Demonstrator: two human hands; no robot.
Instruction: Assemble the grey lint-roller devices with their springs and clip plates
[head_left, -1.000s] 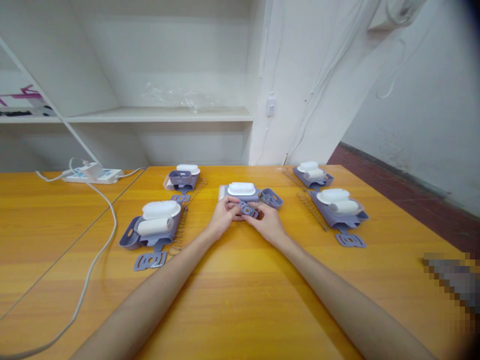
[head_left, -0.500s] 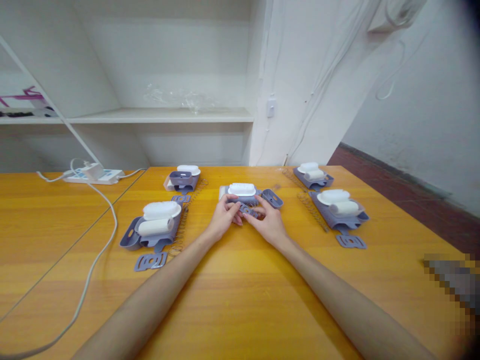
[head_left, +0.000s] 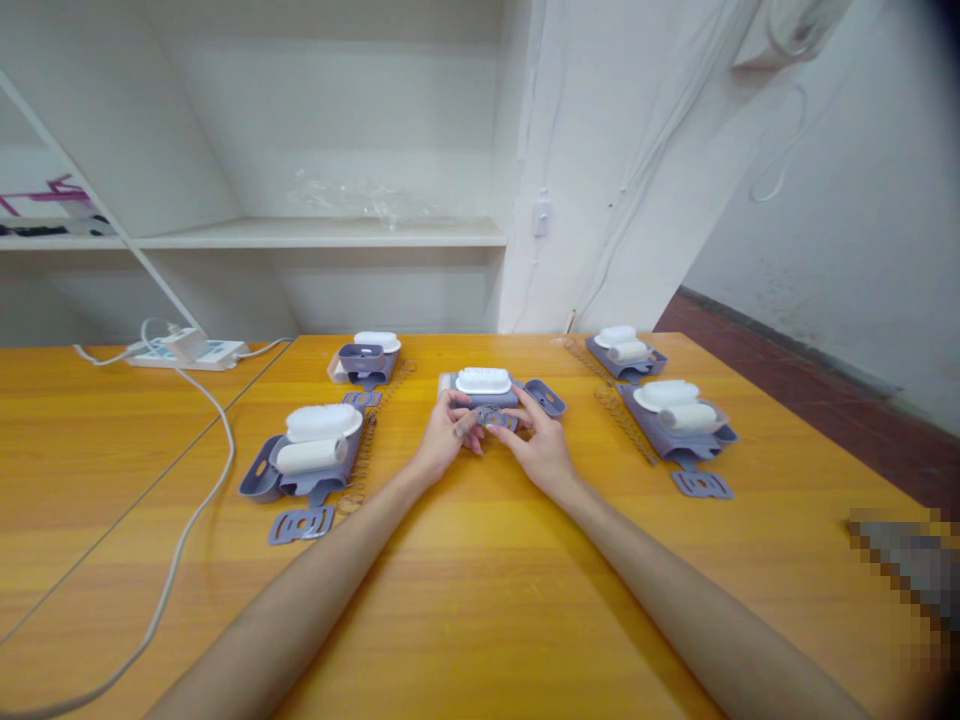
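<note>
Between both hands, near the middle of the table, is a small flat grey-purple slotted plate (head_left: 496, 419). My left hand (head_left: 444, 436) is closed on the plate's left end, its thumb blurred. My right hand (head_left: 541, 442) pinches the right end with thumb and fingers. Fingers hide part of the plate. Just behind it sits a grey-purple holder with a white oval bristled piece (head_left: 484, 380) on top. Right of that, close to my right fingers, lies a small grey-purple open cup (head_left: 545, 398).
Similar sets stand around: a left front white roll (head_left: 311, 455) with a slotted plate (head_left: 301, 524) and wire spring (head_left: 364, 465), and a right one with a roll (head_left: 688, 417) and plate (head_left: 702, 484). A power strip (head_left: 187, 350) and cable (head_left: 206, 500) lie left.
The slotted plate has tilted and shifted slightly between the fingers. My left thumb has moved down and left a little. The sets on the table stay where they were.
</note>
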